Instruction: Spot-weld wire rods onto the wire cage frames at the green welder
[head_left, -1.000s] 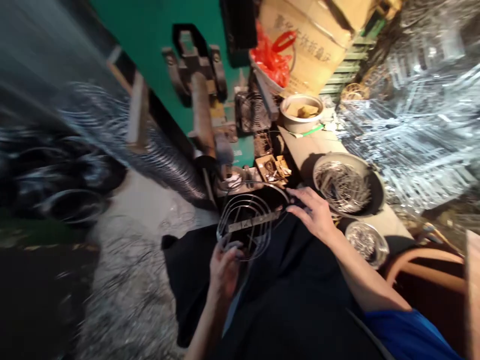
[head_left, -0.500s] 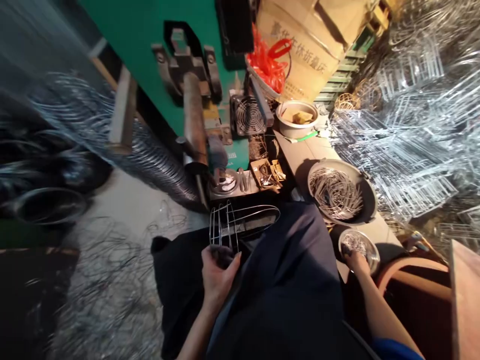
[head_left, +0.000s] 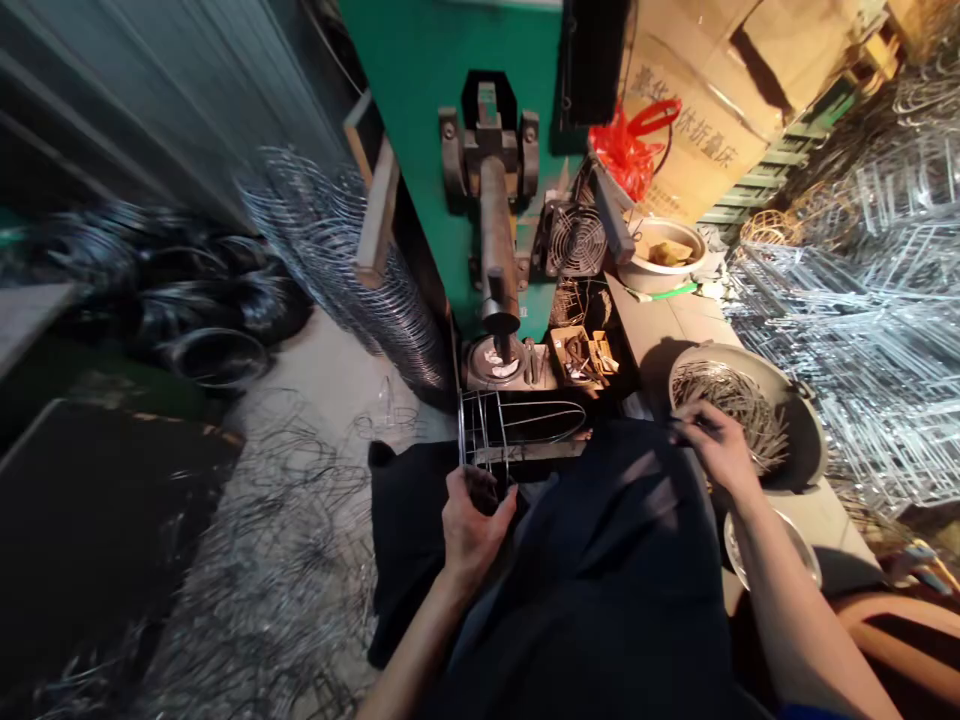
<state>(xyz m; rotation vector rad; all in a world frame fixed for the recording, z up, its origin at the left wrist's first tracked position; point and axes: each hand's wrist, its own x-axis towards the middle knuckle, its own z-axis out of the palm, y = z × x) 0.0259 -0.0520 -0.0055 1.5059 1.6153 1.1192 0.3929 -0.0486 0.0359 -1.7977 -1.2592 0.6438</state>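
My left hand [head_left: 480, 515] is closed around one end of a bent wire rack [head_left: 485, 425], whose long loop stretches to the right above my lap. Over my right thigh, beside the large basin [head_left: 806, 440], hovers my right hand [head_left: 712, 440]. Its fingers are pinched together, and whatever sits between them is too small to make out. Short wire pieces [head_left: 739, 400] fill much of that basin. A smaller bowl [head_left: 780, 545] is partly covered by my right forearm. Straight ahead stands a green machine [head_left: 420, 60] with a round metal arm [head_left: 495, 230] above a small dish [head_left: 495, 362].
A cardboard tray [head_left: 574, 352] of small parts lies beyond my knees. A pale tub [head_left: 664, 255] stands farther back. Wire racks [head_left: 885, 340] are piled at right. Stacked wire rings [head_left: 352, 260] lean left of the machine, and loose wire [head_left: 277, 530] litters the floor.
My right hand has come out of the small bowl and moved forward and left, toward my thigh. The left hand still grips the wire rack. The view has swung left.
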